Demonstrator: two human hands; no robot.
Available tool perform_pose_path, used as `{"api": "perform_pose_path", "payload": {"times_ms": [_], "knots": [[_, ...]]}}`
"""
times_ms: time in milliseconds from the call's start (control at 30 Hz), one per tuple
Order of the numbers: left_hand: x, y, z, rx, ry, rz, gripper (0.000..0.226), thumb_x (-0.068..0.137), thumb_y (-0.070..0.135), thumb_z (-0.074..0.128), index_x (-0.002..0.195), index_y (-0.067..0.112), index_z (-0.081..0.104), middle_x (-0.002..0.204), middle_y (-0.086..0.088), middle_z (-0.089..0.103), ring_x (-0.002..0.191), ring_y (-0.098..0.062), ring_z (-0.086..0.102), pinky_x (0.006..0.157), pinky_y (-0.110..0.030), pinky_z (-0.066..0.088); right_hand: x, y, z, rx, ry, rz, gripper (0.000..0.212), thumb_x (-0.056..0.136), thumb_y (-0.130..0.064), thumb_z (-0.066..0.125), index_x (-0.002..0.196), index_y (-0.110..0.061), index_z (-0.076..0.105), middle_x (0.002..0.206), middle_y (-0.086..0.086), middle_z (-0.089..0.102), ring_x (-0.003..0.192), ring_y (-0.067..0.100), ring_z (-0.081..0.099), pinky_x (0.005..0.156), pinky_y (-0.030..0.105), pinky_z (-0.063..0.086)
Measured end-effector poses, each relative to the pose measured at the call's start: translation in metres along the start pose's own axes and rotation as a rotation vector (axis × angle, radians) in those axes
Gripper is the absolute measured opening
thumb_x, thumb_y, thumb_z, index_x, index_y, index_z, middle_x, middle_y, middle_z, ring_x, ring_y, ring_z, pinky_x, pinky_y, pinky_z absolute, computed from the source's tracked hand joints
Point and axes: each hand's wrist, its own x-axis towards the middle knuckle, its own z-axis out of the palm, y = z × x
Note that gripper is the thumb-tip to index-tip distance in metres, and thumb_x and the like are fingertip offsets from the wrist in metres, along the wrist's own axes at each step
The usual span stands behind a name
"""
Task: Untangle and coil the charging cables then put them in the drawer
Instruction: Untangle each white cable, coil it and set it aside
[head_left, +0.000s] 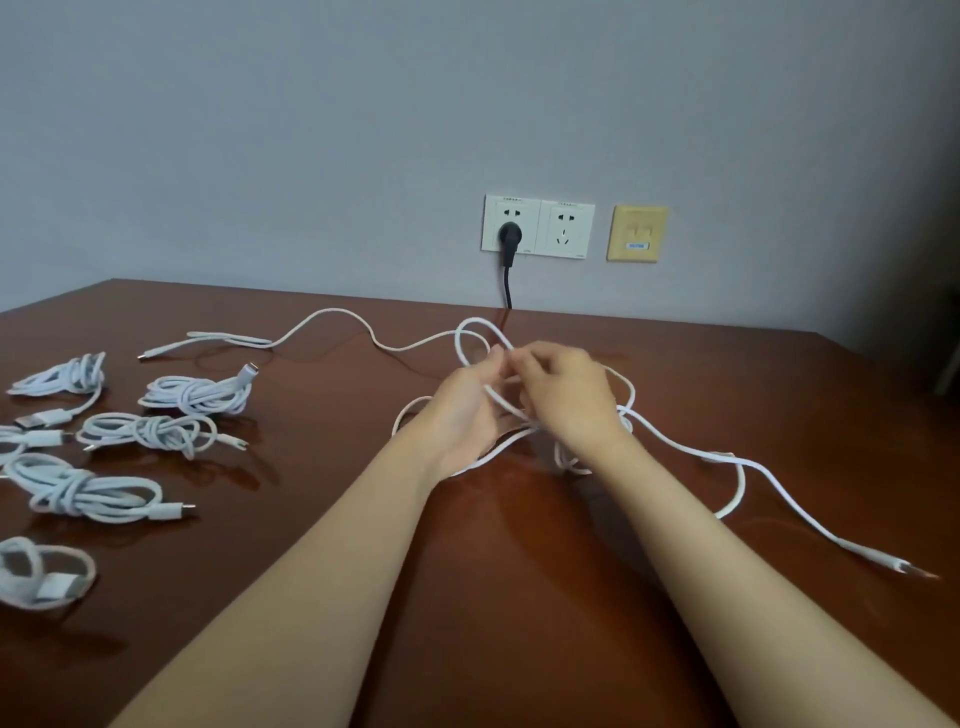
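Untangling step, not yet coiling. Loose white cable (719, 457) sprawled across the counter (519, 597), one loop pinched by curled fingers of both left hand (462, 410) and right hand (566, 395). Possibly knotted under the right wrist; hard to tell. Next: ease that loop free, then wind it like the coiled bundles (192, 395) at left.

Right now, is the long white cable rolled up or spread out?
Spread out: the cable sprawls in loose loops across the table.
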Motion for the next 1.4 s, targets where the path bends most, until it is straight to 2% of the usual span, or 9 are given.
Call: {"api": "perform_pose_path", "payload": {"times_ms": [133,233,433,600,733,833,900,1067,1400], "knots": [[0.000,-0.002,0.002,0.044,-0.086,0.036,0.049,0.103,0.034,0.017,0.080,0.007,0.050,0.058,-0.005,0.044,0.050,-0.014,0.053,0.056,-0.024,0.053,0.001,0.002,-0.004,0.394,-0.092,0.053,0.040,0.095,-0.015,0.048,0.057,-0.016,0.058,0.037,-0.008,0.048,0.036,0.003,0.040,0.044,0.015,0.035],[0.001,0.001,-0.003,-0.022,-0.072,0.067,0.050,0.102,0.036,0.018,0.084,0.005,0.052,0.057,-0.004,0.041,0.048,-0.014,0.047,0.055,-0.023,0.050,0.000,-0.001,-0.007,0.726,-0.189,0.159,0.023,0.091,0.002,0.042,0.083,-0.005,0.063,0.047,0.000,0.052,0.039,0.007,0.044,0.043,0.016,0.038],[0.003,0.012,-0.006,-0.076,-0.024,0.115,0.048,0.101,0.039,0.019,0.109,0.009,0.056,0.107,-0.005,0.064,0.077,-0.018,0.063,0.070,-0.031,0.042,-0.003,0.004,-0.005,1.164,-0.257,0.242,0.017,0.094,0.012,0.034,0.092,-0.003,0.043,0.059,0.010,0.061,0.038,0.012,0.047,0.048,0.025,0.047],[0.001,0.007,0.012,-0.006,0.093,-0.001,0.039,0.102,0.030,0.028,0.083,0.006,0.052,0.068,-0.011,0.059,0.032,-0.018,0.047,0.038,-0.014,0.038,-0.005,0.004,-0.006,1.055,-0.286,0.292,0.018,0.095,0.004,0.042,0.078,-0.003,0.045,0.055,0.007,0.064,0.032,0.007,0.043,0.039,0.018,0.044],[0.003,0.009,0.004,-0.012,0.097,0.070,0.043,0.104,0.027,0.023,0.066,0.012,0.037,0.097,-0.009,0.064,0.048,-0.018,0.055,0.039,-0.023,0.046,-0.004,0.006,-0.003,0.914,-0.324,0.351,0.018,0.091,-0.007,0.055,0.074,-0.005,0.052,0.058,0.006,0.054,0.032,0.004,0.037,0.036,0.014,0.040],[-0.001,0.015,0.002,-0.114,0.067,0.170,0.045,0.104,0.026,0.021,0.064,0.013,0.036,0.068,-0.004,0.062,0.075,-0.016,0.066,0.051,-0.026,0.056,-0.003,0.006,-0.006,0.860,-0.401,0.381,0.014,0.088,-0.018,0.062,0.094,-0.005,0.059,0.060,0.001,0.045,0.038,0.003,0.031,0.035,0.012,0.033],[-0.001,0.018,0.007,-0.155,0.091,0.223,0.045,0.104,0.026,0.021,0.064,0.013,0.036,0.047,0.002,0.044,0.058,-0.013,0.066,0.052,-0.024,0.054,-0.003,0.005,-0.011,0.873,-0.474,0.385,0.016,0.088,-0.018,0.061,0.102,-0.010,0.059,0.062,0.000,0.040,0.042,0.003,0.027,0.035,0.011,0.029],[0.003,0.032,-0.006,-0.445,0.240,0.293,0.043,0.103,0.022,0.025,0.061,0.015,0.031,0.033,0.008,0.024,0.026,-0.006,0.025,0.036,-0.012,0.035,-0.006,0.004,-0.014,0.696,-0.642,0.371,0.014,0.093,-0.016,0.049,0.081,-0.011,0.054,0.052,0.000,0.037,0.034,0.003,0.018,0.031,0.012,0.014],[0.007,0.038,-0.013,-0.172,0.464,0.152,0.041,0.101,0.011,0.019,0.062,0.015,0.031,0.032,0.008,0.021,0.023,-0.004,0.015,0.028,-0.014,0.013,-0.007,-0.001,-0.022,-0.053,-0.174,-0.055,0.021,0.080,-0.029,0.071,0.060,-0.027,0.064,0.042,-0.024,0.050,0.047,-0.006,0.047,0.053,0.020,0.033]]}}
